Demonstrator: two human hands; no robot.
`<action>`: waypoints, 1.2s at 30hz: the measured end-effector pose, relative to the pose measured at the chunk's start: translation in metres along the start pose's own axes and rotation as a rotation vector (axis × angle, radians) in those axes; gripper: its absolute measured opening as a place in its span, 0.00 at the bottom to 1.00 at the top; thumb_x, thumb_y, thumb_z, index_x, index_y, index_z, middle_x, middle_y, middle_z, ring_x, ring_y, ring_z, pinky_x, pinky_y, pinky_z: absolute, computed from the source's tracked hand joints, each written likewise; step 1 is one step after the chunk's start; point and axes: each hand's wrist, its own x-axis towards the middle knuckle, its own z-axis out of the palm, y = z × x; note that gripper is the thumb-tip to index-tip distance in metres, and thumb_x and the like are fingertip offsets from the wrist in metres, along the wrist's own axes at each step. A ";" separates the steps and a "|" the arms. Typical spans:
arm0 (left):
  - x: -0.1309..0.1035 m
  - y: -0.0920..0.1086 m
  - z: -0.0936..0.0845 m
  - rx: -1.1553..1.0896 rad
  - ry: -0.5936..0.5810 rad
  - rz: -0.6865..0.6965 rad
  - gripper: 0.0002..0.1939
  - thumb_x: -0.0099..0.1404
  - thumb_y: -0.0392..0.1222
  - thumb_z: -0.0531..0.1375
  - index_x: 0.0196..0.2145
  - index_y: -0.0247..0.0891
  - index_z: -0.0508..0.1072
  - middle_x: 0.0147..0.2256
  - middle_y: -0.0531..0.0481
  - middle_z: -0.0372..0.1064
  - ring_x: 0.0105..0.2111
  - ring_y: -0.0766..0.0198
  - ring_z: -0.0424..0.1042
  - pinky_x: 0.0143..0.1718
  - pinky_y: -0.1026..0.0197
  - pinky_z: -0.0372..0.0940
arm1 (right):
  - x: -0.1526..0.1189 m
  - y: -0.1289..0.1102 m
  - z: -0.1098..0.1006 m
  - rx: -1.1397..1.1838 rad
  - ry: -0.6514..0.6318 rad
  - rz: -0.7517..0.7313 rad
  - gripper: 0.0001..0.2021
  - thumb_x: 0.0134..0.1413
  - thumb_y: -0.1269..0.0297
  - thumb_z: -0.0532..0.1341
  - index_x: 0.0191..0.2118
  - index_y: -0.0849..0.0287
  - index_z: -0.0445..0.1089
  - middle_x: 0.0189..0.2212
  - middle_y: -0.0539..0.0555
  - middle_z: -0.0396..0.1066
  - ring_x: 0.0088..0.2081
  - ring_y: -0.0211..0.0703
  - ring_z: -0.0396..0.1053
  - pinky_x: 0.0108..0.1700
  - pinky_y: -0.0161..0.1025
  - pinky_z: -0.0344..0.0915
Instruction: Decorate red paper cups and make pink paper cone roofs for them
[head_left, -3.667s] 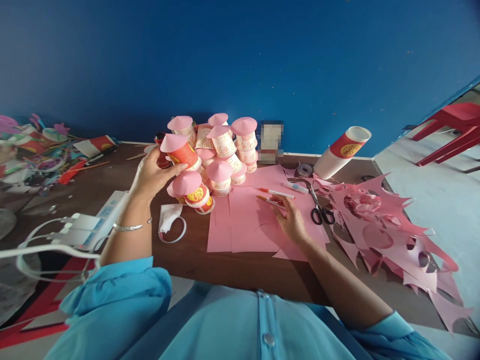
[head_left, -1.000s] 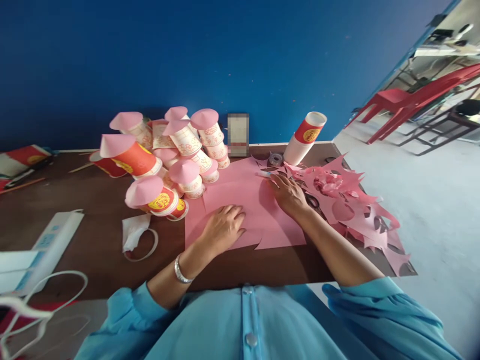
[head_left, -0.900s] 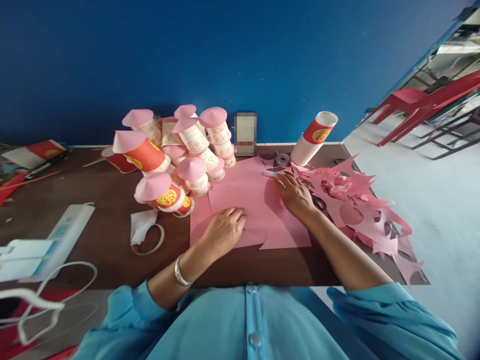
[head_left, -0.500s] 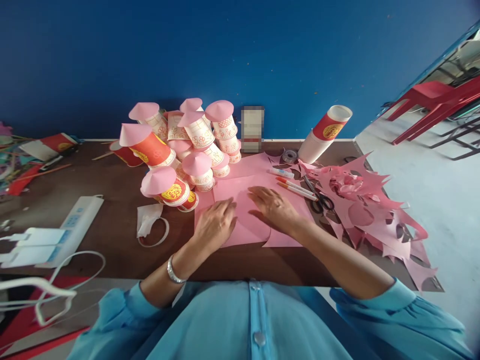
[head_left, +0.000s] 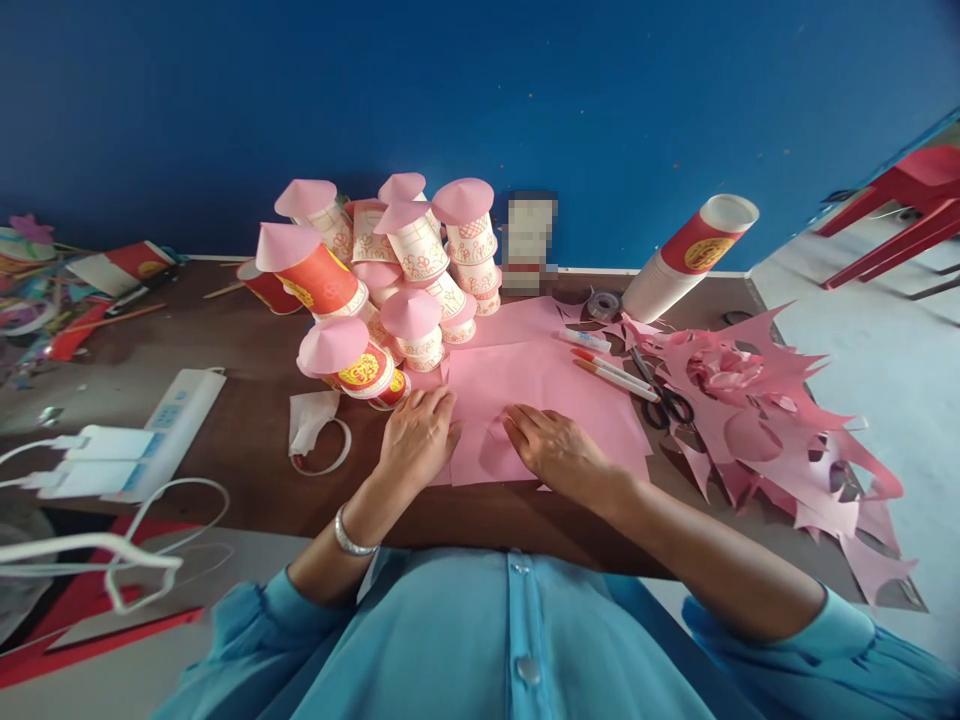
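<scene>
Resting flat on the pink paper [head_left: 547,390], both hands press it onto the bench [head_left: 247,460]. The left hand [head_left: 416,435] covers its near left edge, fingers spread and slack; the right hand [head_left: 559,450] lies palm down just beside, grasping nothing. The sheet stretches away toward the pens [head_left: 611,372] and scissors [head_left: 664,392]; perhaps several sheets are stacked.

We are resting both hands on paper sheets [head_left: 547,385] lying on the table [head_left: 247,480]: left hand [head_left: 417,437] beside right hand [head_left: 556,452]. Capped cups [head_left: 379,280] are piling behind-left; scissors [head_left: 664,395], pens [head_left: 611,372] and paper scraps [head_left: 780,430] are lying right.
</scene>
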 end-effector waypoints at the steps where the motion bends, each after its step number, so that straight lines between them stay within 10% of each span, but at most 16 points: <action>1: 0.000 0.000 -0.001 0.005 -0.003 0.007 0.17 0.68 0.38 0.64 0.53 0.33 0.77 0.54 0.37 0.77 0.50 0.45 0.77 0.51 0.45 0.73 | -0.001 0.001 -0.003 -0.002 -0.012 -0.004 0.15 0.67 0.79 0.56 0.56 0.71 0.71 0.53 0.66 0.77 0.51 0.51 0.75 0.45 0.43 0.73; 36: 0.016 -0.009 0.003 -0.002 0.008 -0.038 0.19 0.71 0.43 0.61 0.57 0.37 0.74 0.64 0.38 0.69 0.56 0.44 0.73 0.52 0.49 0.73 | 0.013 -0.004 -0.015 0.041 -0.166 0.037 0.14 0.66 0.81 0.53 0.49 0.68 0.73 0.42 0.64 0.74 0.43 0.51 0.71 0.39 0.43 0.66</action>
